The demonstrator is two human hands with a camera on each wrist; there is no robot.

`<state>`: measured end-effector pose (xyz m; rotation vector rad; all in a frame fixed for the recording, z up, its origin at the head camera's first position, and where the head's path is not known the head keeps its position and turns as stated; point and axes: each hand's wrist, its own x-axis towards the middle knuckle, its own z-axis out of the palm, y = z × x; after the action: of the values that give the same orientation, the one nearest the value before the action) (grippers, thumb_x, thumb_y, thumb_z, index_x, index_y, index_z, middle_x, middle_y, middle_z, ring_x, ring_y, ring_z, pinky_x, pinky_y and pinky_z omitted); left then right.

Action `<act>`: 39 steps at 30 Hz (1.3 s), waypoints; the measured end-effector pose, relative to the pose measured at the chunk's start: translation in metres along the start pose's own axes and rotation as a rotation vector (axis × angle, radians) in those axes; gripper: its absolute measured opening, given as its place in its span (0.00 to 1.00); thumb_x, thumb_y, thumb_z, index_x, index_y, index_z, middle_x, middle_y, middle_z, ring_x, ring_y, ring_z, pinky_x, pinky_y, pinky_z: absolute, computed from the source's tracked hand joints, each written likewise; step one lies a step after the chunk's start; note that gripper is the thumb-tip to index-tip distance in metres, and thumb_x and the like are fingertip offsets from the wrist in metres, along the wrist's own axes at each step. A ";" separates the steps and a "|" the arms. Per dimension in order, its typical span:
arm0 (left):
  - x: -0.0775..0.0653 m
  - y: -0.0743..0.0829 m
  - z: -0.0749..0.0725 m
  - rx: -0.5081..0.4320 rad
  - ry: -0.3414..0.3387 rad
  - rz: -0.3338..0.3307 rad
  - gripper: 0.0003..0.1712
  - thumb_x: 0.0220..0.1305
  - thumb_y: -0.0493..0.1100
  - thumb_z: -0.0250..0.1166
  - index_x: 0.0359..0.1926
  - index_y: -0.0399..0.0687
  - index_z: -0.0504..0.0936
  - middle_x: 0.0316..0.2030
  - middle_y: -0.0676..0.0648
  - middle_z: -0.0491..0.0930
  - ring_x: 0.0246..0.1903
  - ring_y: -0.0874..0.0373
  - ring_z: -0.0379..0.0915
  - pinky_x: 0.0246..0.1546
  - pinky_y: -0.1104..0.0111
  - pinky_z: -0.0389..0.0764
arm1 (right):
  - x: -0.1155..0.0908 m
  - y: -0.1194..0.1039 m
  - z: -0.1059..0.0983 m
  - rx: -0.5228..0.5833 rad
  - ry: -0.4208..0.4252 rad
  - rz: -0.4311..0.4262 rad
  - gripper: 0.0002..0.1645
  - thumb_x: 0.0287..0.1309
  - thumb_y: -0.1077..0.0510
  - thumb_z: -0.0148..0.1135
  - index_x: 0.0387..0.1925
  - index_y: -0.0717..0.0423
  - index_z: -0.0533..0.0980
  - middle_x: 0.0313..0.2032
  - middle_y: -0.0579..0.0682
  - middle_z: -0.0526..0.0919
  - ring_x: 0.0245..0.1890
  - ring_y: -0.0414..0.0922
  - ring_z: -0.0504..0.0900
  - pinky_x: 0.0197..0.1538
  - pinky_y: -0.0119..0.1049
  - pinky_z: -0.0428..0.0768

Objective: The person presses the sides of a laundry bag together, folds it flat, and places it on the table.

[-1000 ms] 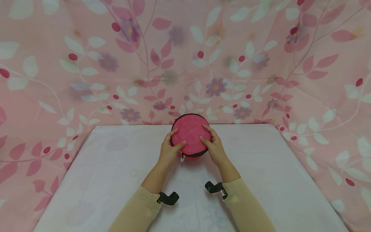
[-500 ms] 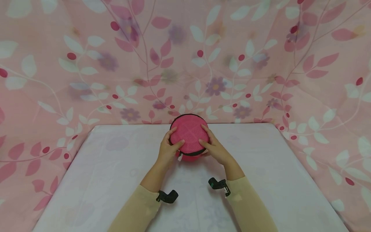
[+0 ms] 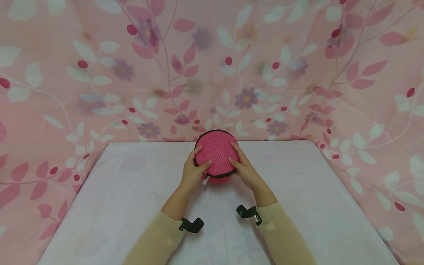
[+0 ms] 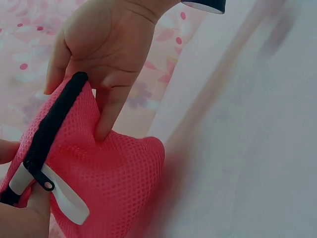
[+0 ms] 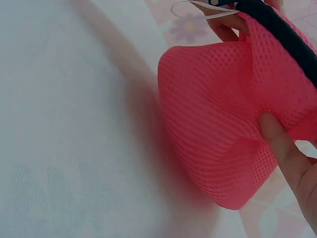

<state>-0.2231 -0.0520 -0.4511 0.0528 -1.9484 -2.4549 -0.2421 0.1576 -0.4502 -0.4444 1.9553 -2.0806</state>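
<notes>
Both the left hand (image 3: pixel 193 173) and right hand (image 3: pixel 247 171) are grasping a pouch (image 3: pixel 217 152) in their fingers (image 4: pixel 110 111), one on each side, near the far edge of the worktop (image 3: pixel 132 206).

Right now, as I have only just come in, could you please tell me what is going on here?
A person's left hand and right hand grip a round pink mesh bag from opposite sides, toward the far edge of the table. A black zipper runs around the bag, its white pull loop hanging on the near side. Whether the bag touches the table is unclear.
</notes>
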 end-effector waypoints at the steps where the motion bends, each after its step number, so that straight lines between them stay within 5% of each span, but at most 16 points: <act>1: 0.000 0.000 0.000 -0.005 -0.002 0.001 0.40 0.62 0.33 0.70 0.72 0.58 0.67 0.69 0.43 0.66 0.64 0.49 0.67 0.58 0.64 0.76 | 0.000 0.001 0.000 -0.002 0.012 -0.011 0.35 0.77 0.56 0.47 0.78 0.33 0.50 0.78 0.48 0.42 0.73 0.55 0.58 0.67 0.54 0.67; 8: -0.001 -0.002 0.000 0.001 0.003 -0.006 0.39 0.61 0.34 0.71 0.71 0.60 0.69 0.66 0.45 0.69 0.62 0.51 0.70 0.56 0.67 0.77 | 0.001 0.001 0.001 -0.015 0.083 -0.052 0.32 0.77 0.57 0.48 0.77 0.39 0.57 0.77 0.49 0.49 0.74 0.49 0.57 0.72 0.48 0.60; 18: 0.000 -0.006 -0.001 0.004 -0.021 0.013 0.41 0.62 0.33 0.71 0.72 0.57 0.67 0.67 0.43 0.68 0.61 0.49 0.70 0.50 0.70 0.79 | 0.001 0.001 0.004 0.085 0.116 -0.054 0.33 0.74 0.63 0.50 0.77 0.47 0.58 0.76 0.52 0.53 0.72 0.51 0.61 0.64 0.32 0.71; 25: 0.001 -0.010 0.000 -0.042 -0.040 0.041 0.40 0.61 0.30 0.70 0.72 0.54 0.68 0.67 0.41 0.68 0.61 0.49 0.70 0.51 0.73 0.78 | 0.001 0.000 0.005 0.175 0.133 -0.020 0.34 0.73 0.64 0.52 0.76 0.47 0.58 0.76 0.53 0.53 0.70 0.53 0.63 0.60 0.33 0.75; 39: 0.000 -0.012 0.001 -0.136 -0.030 0.025 0.38 0.62 0.25 0.66 0.71 0.49 0.68 0.68 0.41 0.66 0.62 0.48 0.68 0.52 0.70 0.80 | -0.001 0.000 0.008 0.182 0.134 0.026 0.36 0.73 0.62 0.53 0.77 0.41 0.57 0.76 0.53 0.52 0.69 0.54 0.64 0.56 0.36 0.78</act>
<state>-0.2230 -0.0477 -0.4628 -0.0092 -1.7759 -2.5798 -0.2384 0.1505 -0.4495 -0.2466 1.8075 -2.2993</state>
